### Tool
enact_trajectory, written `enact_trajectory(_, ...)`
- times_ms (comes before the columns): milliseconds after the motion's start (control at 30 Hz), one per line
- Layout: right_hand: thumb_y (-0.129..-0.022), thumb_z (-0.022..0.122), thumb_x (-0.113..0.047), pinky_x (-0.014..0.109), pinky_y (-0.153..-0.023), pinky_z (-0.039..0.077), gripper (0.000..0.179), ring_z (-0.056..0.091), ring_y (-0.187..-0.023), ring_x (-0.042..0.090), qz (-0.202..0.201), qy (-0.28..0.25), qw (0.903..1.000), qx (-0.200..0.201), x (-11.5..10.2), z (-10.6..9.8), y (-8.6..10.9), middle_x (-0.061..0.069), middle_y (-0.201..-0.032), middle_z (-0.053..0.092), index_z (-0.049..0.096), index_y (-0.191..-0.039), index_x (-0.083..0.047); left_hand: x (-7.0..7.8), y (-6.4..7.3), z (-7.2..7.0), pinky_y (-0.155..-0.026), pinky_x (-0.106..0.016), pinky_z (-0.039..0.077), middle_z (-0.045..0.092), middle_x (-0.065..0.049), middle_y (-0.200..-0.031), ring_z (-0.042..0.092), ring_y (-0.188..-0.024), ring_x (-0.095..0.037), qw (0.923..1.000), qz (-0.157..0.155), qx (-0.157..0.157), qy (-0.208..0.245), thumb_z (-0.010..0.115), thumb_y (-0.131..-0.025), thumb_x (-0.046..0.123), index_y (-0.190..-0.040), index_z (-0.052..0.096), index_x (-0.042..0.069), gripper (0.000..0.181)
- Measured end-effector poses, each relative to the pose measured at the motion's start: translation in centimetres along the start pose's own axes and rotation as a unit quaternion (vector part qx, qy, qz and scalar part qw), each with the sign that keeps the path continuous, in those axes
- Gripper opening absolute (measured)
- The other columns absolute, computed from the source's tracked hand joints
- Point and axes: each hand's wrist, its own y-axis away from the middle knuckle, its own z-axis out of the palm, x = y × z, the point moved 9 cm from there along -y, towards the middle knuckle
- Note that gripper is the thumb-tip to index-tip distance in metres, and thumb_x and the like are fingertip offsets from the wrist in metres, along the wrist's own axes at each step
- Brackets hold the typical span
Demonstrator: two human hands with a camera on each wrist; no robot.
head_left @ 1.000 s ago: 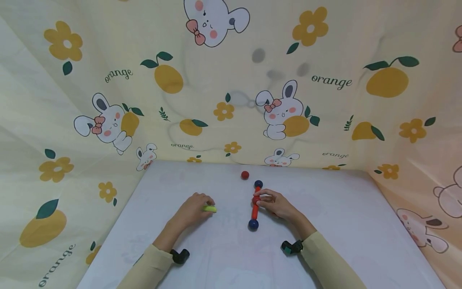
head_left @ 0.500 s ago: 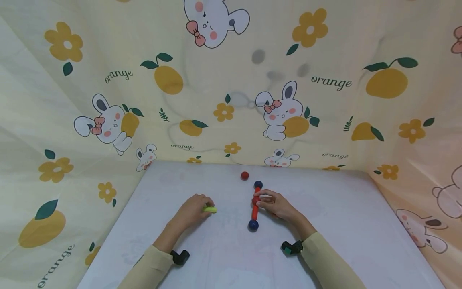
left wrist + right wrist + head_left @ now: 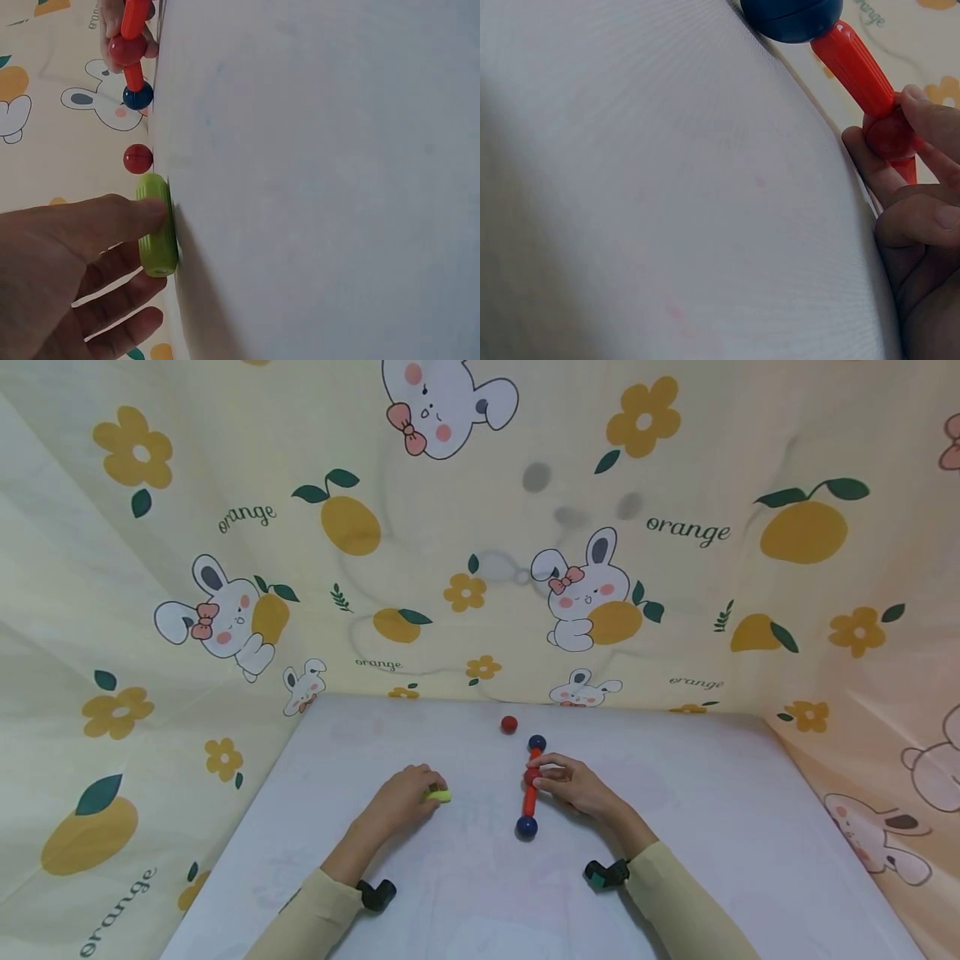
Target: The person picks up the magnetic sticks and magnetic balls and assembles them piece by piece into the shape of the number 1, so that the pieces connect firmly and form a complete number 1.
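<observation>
In the left wrist view my left hand (image 3: 52, 255) pinches a ridged lime-green rod (image 3: 157, 251), its thumb on the near side and the rod close over the white table. My right hand (image 3: 581, 785) holds a joined piece by its middle red ball (image 3: 891, 136), between thumb and fingers. From that ball two red rods (image 3: 529, 802) run out in a line, one away from me and one toward me. A dark blue ball (image 3: 527, 827) caps the near end, and another dark blue ball (image 3: 537, 742) caps the far end.
A loose red ball (image 3: 509, 724) lies near the back of the white table (image 3: 465, 893), just beyond the joined piece. Behind and beside the table hangs a cream cloth (image 3: 450, 510) printed with rabbits and oranges.
My left hand has shifted very slightly toward me and to the right with the green rod. My right hand and the joined piece stay in place.
</observation>
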Motion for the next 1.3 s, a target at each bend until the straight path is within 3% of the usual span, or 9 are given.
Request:
enact_trajectory(300, -0.094, 0.071, -0.038, 0.024, -0.053, 0.032, 0.047, 0.037, -0.056, 0.017, 0.001, 0.001, 1.0, 0.002, 0.2, 0.0, -0.1, 0.004, -0.121, 0.074, 0.059, -0.138, -0.023, 0.2, 0.0, 0.2, -0.079, -0.032, 0.051, 0.064, 0.007, -0.095, 0.056, -0.087, -0.01, 0.9998, -0.004, 0.001, -0.018, 0.078, -0.089, 0.023, -0.109, 0.072, 0.021, 0.021)
enact_trajectory(533, -0.094, 0.071, -0.038, 0.025, -0.061, 0.035, 0.047, 0.054, -0.088, 0.017, -0.002, 0.005, 1.0, 0.004, 0.2, -0.1, -0.2, 0.004, -0.125, 0.073, 0.06, -0.137, -0.023, 0.3, 0.0, 0.3, -0.079, -0.032, 0.051, 0.064, 0.008, -0.095, 0.056, -0.086, -0.009, 0.9998, -0.002, 0.001, -0.019, 0.078, -0.089, 0.024, -0.109, 0.072, 0.022, 0.021)
enact_trajectory(800, -0.093, 0.072, -0.038, 0.029, -0.076, 0.041, 0.044, 0.057, -0.114, 0.023, -0.001, 0.005, 0.9999, 0.012, 0.2, -0.1, -0.3, 0.003, -0.127, 0.072, 0.062, -0.135, -0.025, 0.9, 0.1, 0.4, -0.078, -0.032, 0.051, 0.065, 0.008, -0.095, 0.059, -0.087, -0.009, 1.0, 0.001, -0.003, 0.004, 0.077, -0.089, 0.025, -0.11, 0.071, 0.022, 0.022)
enact_trajectory(1300, -0.093, 0.072, -0.038, 0.032, -0.089, 0.045, 0.044, 0.059, -0.124, 0.023, -0.002, 0.006, 0.9999, 0.016, 0.3, -0.1, -0.3, 0.002, -0.128, 0.072, 0.063, -0.134, -0.025, 2.5, 0.7, 1.0, -0.073, -0.029, 0.05, 0.066, 0.009, -0.093, 0.059, -0.082, -0.007, 0.9984, -0.012, -0.031, 0.046, 0.076, -0.09, 0.028, -0.11, 0.069, 0.026, 0.022)
